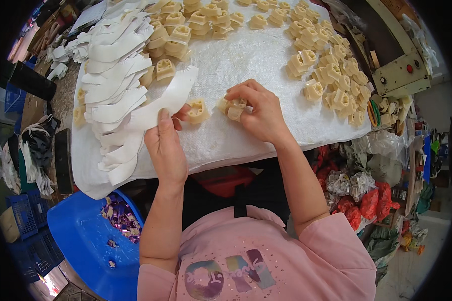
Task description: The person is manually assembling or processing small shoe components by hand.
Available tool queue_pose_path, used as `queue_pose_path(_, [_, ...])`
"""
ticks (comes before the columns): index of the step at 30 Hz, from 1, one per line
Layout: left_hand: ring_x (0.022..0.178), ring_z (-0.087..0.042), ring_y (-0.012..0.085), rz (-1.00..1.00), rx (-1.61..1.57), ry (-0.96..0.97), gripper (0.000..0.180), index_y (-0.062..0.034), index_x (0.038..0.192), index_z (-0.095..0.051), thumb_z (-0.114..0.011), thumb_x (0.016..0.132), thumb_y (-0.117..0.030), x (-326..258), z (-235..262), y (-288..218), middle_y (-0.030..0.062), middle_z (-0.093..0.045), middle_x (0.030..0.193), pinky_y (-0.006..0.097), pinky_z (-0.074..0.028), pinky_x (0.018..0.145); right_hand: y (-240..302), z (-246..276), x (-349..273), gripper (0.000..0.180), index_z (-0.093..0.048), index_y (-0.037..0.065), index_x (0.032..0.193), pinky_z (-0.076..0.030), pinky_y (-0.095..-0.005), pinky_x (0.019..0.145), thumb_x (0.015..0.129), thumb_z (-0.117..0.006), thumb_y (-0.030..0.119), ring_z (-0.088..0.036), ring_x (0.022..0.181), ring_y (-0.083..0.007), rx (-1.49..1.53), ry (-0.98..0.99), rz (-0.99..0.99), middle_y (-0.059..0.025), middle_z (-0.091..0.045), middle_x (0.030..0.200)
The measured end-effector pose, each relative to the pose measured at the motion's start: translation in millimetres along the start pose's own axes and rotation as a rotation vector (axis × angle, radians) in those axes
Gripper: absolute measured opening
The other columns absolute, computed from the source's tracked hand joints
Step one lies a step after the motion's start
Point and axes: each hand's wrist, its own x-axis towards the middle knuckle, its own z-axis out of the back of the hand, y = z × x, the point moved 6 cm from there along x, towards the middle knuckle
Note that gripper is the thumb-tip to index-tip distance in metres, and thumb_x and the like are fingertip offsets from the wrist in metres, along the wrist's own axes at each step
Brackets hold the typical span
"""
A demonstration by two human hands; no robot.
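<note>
Cream plastic clip [234, 108]: pinched in my right hand [258, 113], fingers narrow around it, above the white cloth [246, 60] near the worktop's front edge. White curved strip [158, 106]: gripped by my left hand [165, 145]. Second clip [198, 111] just beside. Loose clips [331, 75] toward the right edge.

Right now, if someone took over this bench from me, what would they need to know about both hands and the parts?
Left hand: pinching a white curved strip by its end, with a cream plastic piece at the fingertips.
Right hand: holding another cream piece just above the white cloth.
Loose cream pieces lie in a right pile and a far pile; a stack of white strips lies on the left.
Done or left: cannot tell which pieces are finished.
</note>
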Motion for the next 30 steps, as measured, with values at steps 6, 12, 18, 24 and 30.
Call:
queue_pose_path(6, [0.093, -0.059, 0.0187, 0.112, -0.325, 0.168, 0.040, 0.0082, 0.111, -0.055, -0.038, 0.099, -0.025, -24, -24, 0, 0.0143, -0.063, 0.099, 0.032, -0.044, 0.078, 11, -6, -8, 0.029, -0.066, 0.009, 0.087, -0.048, -0.0362, 0.078, 0.063, -0.058, -0.005, -0.060, 0.088, -0.0293, -0.121, -0.047, 0.103, -0.0087, -0.062, 0.094])
queue_pose_path(12, [0.095, -0.056, 0.0234, 0.077, 0.137, 0.270, 0.033, 0.0073, 0.111, -0.053, -0.039, 0.098, -0.020, -42, -42, 8, 0.0159, -0.060, 0.101, 0.032, -0.041, 0.085, 4, -5, -1, 0.024, -0.067, 0.011, 0.088, -0.048, -0.0354, 0.077, 0.065, -0.065, 0.003, -0.061, 0.086, -0.0275, -0.066, 0.001, 0.107, -0.0068, -0.063, 0.093])
queue_pose_path(18, [0.092, -0.054, 0.0267, 0.020, 0.146, 0.298, 0.031, 0.0072, 0.105, -0.052, -0.036, 0.098, -0.018, -41, -53, 8, 0.0166, -0.053, 0.102, 0.035, -0.041, 0.082, -1, -2, 3, 0.023, -0.065, 0.007, 0.087, -0.049, -0.0310, 0.077, 0.065, -0.067, 0.000, -0.063, 0.087, -0.0223, 0.012, 0.149, 0.045, -0.0058, -0.065, 0.094])
queue_pose_path(24, [0.094, -0.052, 0.0315, -0.118, 0.219, 0.324, 0.027, 0.0045, 0.104, -0.053, -0.038, 0.097, -0.017, -43, -59, 7, 0.0185, -0.046, 0.108, 0.037, -0.041, 0.083, -1, -4, -3, 0.027, -0.065, 0.005, 0.088, -0.048, -0.0314, 0.079, 0.062, -0.065, -0.004, -0.062, 0.090, -0.0220, 0.113, 0.128, 0.082, -0.0067, -0.065, 0.097])
queue_pose_path(30, [0.096, -0.050, 0.0359, -0.261, 0.437, 0.350, 0.016, -0.0025, 0.101, -0.056, -0.053, 0.087, -0.011, -42, -66, 0, 0.0201, -0.045, 0.107, 0.042, -0.041, 0.083, -7, -6, -8, 0.028, -0.066, 0.006, 0.092, -0.046, -0.0340, 0.088, 0.066, -0.066, -0.002, -0.061, 0.096, -0.0231, 0.133, 0.071, 0.174, -0.0072, -0.065, 0.101])
